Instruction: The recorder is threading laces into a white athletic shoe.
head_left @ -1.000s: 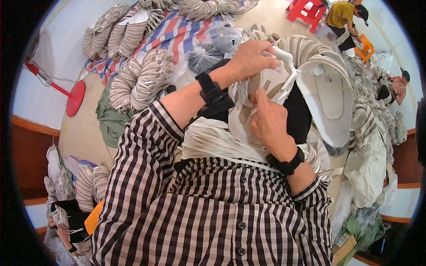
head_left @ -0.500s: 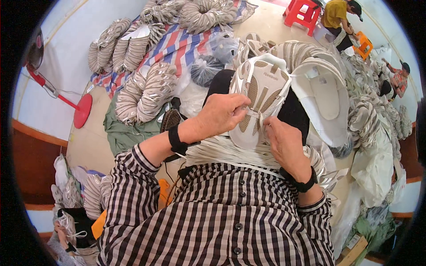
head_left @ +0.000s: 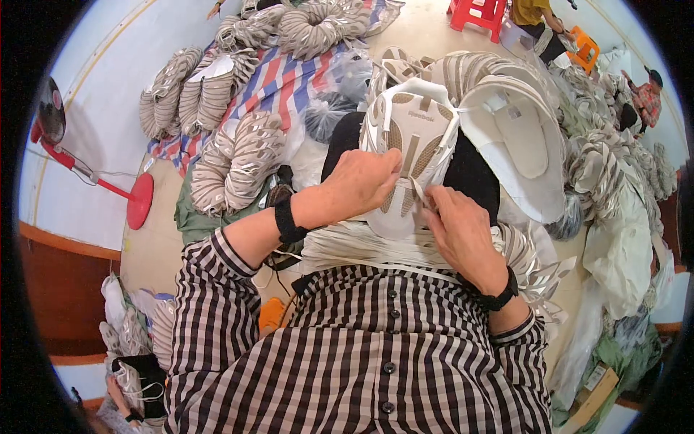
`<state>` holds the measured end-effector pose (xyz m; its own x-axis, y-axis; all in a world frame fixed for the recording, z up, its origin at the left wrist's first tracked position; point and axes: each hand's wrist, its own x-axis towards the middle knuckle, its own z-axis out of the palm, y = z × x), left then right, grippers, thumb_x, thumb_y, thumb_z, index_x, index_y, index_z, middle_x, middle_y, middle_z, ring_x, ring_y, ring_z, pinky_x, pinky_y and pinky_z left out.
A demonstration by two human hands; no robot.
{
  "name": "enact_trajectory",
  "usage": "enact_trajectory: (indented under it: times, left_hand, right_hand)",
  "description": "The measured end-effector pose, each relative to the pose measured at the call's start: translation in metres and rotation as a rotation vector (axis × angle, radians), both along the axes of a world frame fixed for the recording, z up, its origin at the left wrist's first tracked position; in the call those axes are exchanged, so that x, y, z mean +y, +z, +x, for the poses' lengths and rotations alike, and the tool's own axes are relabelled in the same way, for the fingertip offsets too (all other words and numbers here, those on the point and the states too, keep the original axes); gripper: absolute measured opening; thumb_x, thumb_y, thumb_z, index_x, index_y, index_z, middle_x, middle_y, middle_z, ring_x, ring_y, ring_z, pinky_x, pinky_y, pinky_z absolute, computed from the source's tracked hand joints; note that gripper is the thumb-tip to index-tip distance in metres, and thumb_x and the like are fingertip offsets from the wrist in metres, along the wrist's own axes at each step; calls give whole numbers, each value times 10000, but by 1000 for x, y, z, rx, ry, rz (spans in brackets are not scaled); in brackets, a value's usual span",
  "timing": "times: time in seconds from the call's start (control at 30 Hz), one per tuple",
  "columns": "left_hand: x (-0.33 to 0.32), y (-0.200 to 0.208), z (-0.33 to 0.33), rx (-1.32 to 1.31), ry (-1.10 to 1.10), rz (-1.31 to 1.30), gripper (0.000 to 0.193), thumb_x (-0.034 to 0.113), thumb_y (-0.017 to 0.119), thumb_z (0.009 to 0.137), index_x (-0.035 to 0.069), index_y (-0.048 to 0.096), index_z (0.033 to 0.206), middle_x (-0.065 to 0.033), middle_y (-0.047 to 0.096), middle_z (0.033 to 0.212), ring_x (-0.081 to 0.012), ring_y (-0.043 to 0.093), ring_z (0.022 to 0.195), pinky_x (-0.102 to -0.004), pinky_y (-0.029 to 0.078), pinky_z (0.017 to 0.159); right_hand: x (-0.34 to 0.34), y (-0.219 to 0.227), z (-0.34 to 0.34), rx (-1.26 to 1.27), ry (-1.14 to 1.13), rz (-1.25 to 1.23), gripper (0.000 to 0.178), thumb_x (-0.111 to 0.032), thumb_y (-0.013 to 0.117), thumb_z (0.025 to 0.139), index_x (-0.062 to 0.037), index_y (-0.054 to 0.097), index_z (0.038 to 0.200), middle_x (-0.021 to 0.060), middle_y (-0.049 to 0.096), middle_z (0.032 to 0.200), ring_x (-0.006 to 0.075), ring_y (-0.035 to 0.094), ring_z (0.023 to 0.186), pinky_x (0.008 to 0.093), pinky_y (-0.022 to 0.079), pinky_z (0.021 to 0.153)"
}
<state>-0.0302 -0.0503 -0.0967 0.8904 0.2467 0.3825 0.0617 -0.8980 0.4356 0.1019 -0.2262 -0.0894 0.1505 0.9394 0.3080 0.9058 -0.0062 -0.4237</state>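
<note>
A white and beige shoe upper (head_left: 419, 123) with tan mesh panels lies over my black-clad thighs, tongue side up. My right hand (head_left: 464, 226) pinches a flat pale shoelace (head_left: 417, 189) at the upper's lower right side. Across from it my left hand (head_left: 359, 182) is closed, its fingertips together at the upper's left edge; what they hold, if anything, is hidden. A thick bundle of off-white laces (head_left: 361, 249) rests across my lap below both hands. Right of the upper, several nested shoe uppers (head_left: 538, 192) lie with their white insides showing.
Coiled rings of shoe uppers (head_left: 238, 163) lie at the left and back, some on a striped sheet (head_left: 282, 83). A red fan (head_left: 139, 201) stands at far left. Heaped uppers (head_left: 600, 173) and plastic bags (head_left: 618, 246) fill the right. Other people sit at the back right.
My right hand has drawn slightly up and left, and a lace strand now stands out by its fingers. My left fingers have closed more tightly. The view has shifted a little.
</note>
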Motion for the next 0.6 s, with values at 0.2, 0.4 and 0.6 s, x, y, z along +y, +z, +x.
enact_trajectory:
  times: [0.2, 0.4, 0.6]
  left_hand:
    - [6, 13, -30, 171, 37, 109, 138, 165, 553, 897, 41, 525, 843, -172, 575, 689, -366, 605, 689, -445, 458, 607]
    - [77, 11, -144, -48, 464, 265, 84, 100, 537, 888, 40, 519, 945, -191, 589, 740, -389, 588, 652, -453, 442, 562]
    - [137, 6, -263, -84, 891, 260, 119, 136, 561, 890, 26, 517, 900, -184, 586, 740, -356, 588, 676, -415, 434, 592]
  right_hand:
    - [0, -7, 5, 294, 52, -16, 368, -88, 625, 811, -44, 482, 1147, 152, 590, 758, 331, 567, 644, 398, 468, 619]
    - [-24, 26, 13, 994, 130, -216, 279, -83, 613, 848, -33, 528, 1109, 5, 525, 672, 118, 452, 554, 231, 408, 564]
    - [-89, 67, 12, 1399, 315, -14, 205, -127, 649, 842, 1, 571, 981, 71, 598, 728, 132, 563, 593, 247, 447, 545]
